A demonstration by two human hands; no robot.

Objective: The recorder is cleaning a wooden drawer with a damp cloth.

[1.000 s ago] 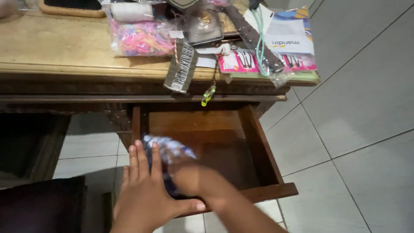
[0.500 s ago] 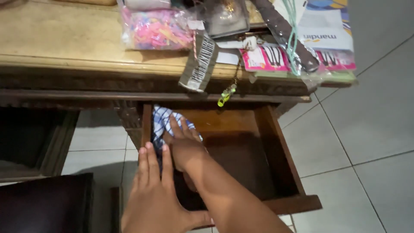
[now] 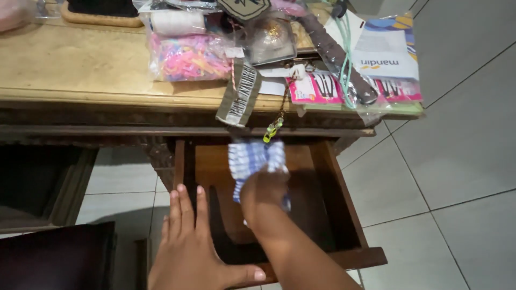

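Grip of the right hand (image 3: 263, 193) is closed around a blue-and-white checked cloth (image 3: 255, 158), bunched in the fist inside the open wooden drawer (image 3: 328, 188); the free end stands up toward the drawer's back wall and is motion-blurred. Left hand (image 3: 191, 252) lies flat and open on the drawer's front left corner, fingers spread, thumb along the front rail, holding nothing. Handling judgement: the cloth looks light, soft and limp, not fragile, and it will fold or trail if taken by one edge; a bunched hold at the middle suits it. Above, the bench (image 3: 80, 64) carries a bag of coloured bands (image 3: 185, 56), carded hair clips (image 3: 317, 86) and a hanging keychain (image 3: 273, 129).
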